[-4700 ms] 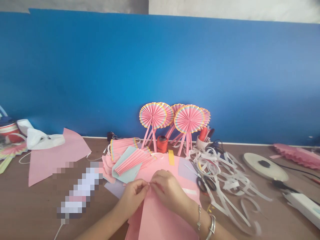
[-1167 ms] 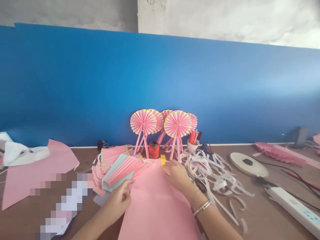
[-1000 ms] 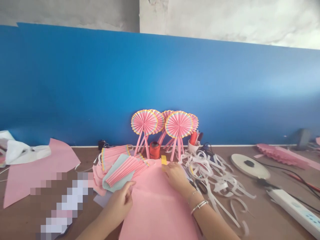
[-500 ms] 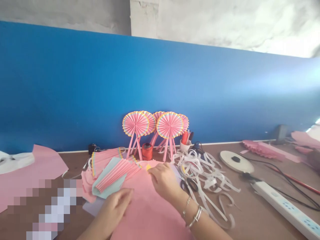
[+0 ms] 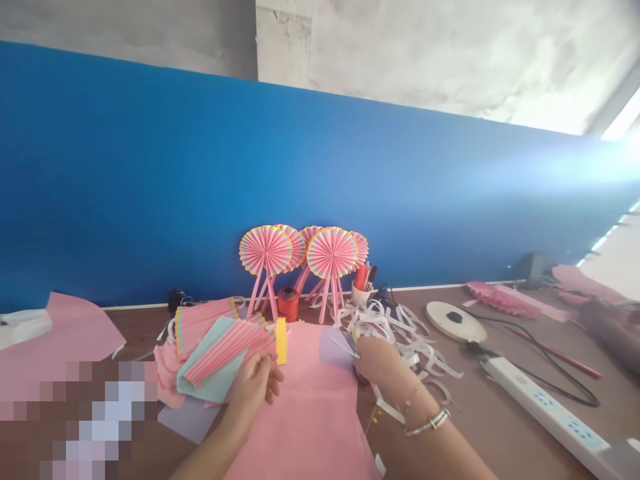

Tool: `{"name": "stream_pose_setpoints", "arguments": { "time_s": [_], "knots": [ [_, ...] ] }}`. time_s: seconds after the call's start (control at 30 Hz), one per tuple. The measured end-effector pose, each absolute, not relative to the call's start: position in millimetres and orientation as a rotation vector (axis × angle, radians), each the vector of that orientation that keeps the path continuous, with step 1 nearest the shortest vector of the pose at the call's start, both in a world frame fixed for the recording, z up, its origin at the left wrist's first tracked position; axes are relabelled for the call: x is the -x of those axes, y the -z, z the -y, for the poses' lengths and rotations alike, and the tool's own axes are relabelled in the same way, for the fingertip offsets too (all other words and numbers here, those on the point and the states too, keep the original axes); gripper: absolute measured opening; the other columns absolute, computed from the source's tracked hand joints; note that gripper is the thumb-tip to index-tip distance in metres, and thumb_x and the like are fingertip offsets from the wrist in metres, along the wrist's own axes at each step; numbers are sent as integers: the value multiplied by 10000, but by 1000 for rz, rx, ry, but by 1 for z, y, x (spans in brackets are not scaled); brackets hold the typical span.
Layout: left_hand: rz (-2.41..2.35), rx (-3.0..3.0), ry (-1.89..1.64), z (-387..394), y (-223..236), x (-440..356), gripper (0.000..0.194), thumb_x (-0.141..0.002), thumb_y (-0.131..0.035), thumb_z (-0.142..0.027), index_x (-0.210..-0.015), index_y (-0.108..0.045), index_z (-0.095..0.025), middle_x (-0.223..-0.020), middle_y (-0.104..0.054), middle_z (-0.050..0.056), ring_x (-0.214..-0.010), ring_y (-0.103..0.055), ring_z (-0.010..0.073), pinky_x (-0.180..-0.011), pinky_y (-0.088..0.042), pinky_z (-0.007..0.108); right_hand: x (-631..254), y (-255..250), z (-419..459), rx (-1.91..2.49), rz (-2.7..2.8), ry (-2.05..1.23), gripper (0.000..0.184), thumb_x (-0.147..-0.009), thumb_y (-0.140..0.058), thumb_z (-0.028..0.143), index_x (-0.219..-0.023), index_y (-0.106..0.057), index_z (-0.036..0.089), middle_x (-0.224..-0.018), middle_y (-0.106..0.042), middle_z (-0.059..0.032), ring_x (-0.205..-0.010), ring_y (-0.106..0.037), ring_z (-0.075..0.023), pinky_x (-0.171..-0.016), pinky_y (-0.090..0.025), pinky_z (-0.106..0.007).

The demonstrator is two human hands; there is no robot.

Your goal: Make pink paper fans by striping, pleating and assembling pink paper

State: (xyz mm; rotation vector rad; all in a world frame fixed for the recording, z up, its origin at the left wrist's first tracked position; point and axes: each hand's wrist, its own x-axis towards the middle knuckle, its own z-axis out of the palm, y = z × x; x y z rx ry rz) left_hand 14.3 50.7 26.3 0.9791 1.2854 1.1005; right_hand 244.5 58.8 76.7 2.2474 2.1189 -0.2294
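A large pink paper sheet lies on the brown table in front of me. My left hand rests on the sheet's left edge and pinches a short yellow paper strip, holding it upright. My right hand is at the sheet's right edge beside the curled white paper offcuts. Its fingers are closed around a pair of scissors, whose grey blades stick out to the left. Pleated pink paper on a pale green sheet lies just left of my left hand.
Finished pink pleated fans on sticks lean against the blue wall board, with a red spool and a pen cup beside them. To the right are a white disc, a power strip, cables and more pink pleated paper.
My left hand has taken up the yellow strip that lay at the sheet's top edge. My right hand moved right from the sheet to the scissors and closed on them. The view swung right.
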Motion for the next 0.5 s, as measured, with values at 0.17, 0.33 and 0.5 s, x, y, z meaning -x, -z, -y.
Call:
{"name": "stream_pose_setpoints", "arguments": {
  "time_s": [0.17,0.33,0.5],
  "knots": [
    [-1345,-1494,-1067,-57,-22,-1,248,-740,-505,-343,-887,-603,-169,-622,-614,-5,-468,-532,140,-447,-384,234,-258,-61,-48,-2376,-1902,205,355,-662,-498,18,-983,-615,112,-993,-678,-180,-934,-640,-306,-654,-409,-314],
    [-1514,-1880,-883,-66,-37,4,238,-787,-474,-261,-939,-640,-181,-804,-689,58,-727,-635,200,-663,-436,266,-257,-62,-48,-2423,-1916,194,348,-675,-486,39,-989,-598,141,-949,-687,-149,-897,-643,-283,-629,-380,-299],
    [-1652,-2010,-620,-91,-40,-14,193,-811,-472,-258,-916,-610,-172,-862,-694,103,-833,-645,246,-705,-414,294,-275,-50,-56,-2508,-2176,361,332,-636,-526,86,-936,-631,182,-785,-680,-62,-761,-620,-219,-581,-332,-261]
  ]
}}
